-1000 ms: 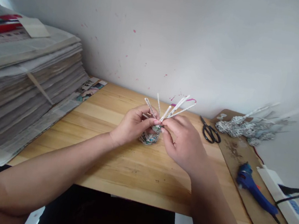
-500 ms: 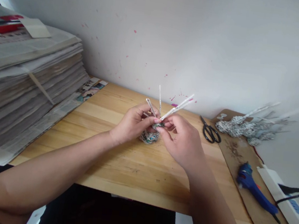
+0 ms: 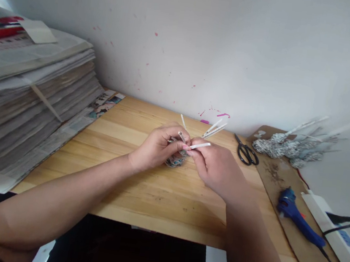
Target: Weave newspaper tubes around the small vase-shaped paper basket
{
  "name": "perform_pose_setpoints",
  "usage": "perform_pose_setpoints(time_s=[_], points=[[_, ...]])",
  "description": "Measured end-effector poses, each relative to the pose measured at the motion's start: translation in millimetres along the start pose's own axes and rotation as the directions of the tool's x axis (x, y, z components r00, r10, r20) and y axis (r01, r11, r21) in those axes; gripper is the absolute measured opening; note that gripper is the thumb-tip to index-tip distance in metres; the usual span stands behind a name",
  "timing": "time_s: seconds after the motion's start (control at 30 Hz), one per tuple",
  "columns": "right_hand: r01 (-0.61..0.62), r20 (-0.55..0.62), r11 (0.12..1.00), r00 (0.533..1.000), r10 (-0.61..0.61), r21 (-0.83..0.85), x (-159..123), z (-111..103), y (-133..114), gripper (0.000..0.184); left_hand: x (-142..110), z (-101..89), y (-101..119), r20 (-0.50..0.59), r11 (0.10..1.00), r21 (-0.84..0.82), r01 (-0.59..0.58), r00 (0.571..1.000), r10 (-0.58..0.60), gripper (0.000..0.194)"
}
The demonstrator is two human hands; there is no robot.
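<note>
Between my two hands is a small woven piece of rolled newspaper (image 3: 175,161), low over the wooden table, with several thin paper tubes sticking up from it. My left hand (image 3: 162,143) is closed around its left side, thumb and fingers pinching near the top. My right hand (image 3: 212,157) pinches a white paper tube (image 3: 201,145) that lies across its fingers and points right. Two more tubes (image 3: 215,129) rise behind my right hand, and another leans up at the back. My fingers hide much of the weave.
A tall stack of newspapers (image 3: 33,88) stands at the left. Right of my hands lie black scissors (image 3: 246,152). Several woven paper pieces (image 3: 283,146), a blue glue gun (image 3: 298,220) and a white power strip (image 3: 331,231) are on or beside the cardboard (image 3: 272,172) at the right.
The tube at my right fingers has swung down from pointing up and right to lying nearly level. My right hand has turned slightly, and the other tubes now stand lower.
</note>
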State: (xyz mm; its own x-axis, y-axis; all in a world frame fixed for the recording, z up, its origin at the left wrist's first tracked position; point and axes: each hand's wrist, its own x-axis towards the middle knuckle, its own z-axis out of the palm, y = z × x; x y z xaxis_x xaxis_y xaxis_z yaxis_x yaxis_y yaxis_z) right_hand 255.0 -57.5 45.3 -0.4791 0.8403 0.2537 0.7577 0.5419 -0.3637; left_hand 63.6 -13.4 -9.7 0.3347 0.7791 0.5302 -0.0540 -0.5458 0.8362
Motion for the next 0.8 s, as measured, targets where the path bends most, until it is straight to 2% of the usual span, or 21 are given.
perform_pose_setpoints(time_s=[0.17,0.37,0.47,0.6,0.67,0.8], points=[[-0.018,-0.032,1.000,0.999,0.018,-0.011,1,3,3,0.018,1,0.6,-1,-0.018,0.996,-0.076,0.043,0.999,-0.045,0.014],[-0.029,-0.069,0.996,0.997,0.023,-0.085,4,14,5,0.017,3,1.9,2,-0.023,0.975,-0.176,0.135,0.990,-0.141,0.026],[-0.031,-0.170,0.998,0.985,0.039,0.052,4,17,7,0.014,7,-0.4,0,-0.054,0.946,-0.260,0.194,0.975,-0.215,0.034],[-0.070,-0.295,0.964,0.944,0.147,0.256,4,19,8,0.009,12,-3.2,-2,-0.100,0.903,-0.352,0.247,0.949,-0.299,0.045],[-0.101,-0.294,0.952,0.937,0.189,0.289,6,21,9,0.016,13,-3.2,-1,-0.104,0.889,-0.375,0.262,0.941,-0.321,0.047],[-0.139,-0.217,0.905,0.946,0.242,0.403,13,30,11,0.021,12,-1.8,1,-0.110,0.878,-0.368,0.307,0.923,-0.369,0.046]])
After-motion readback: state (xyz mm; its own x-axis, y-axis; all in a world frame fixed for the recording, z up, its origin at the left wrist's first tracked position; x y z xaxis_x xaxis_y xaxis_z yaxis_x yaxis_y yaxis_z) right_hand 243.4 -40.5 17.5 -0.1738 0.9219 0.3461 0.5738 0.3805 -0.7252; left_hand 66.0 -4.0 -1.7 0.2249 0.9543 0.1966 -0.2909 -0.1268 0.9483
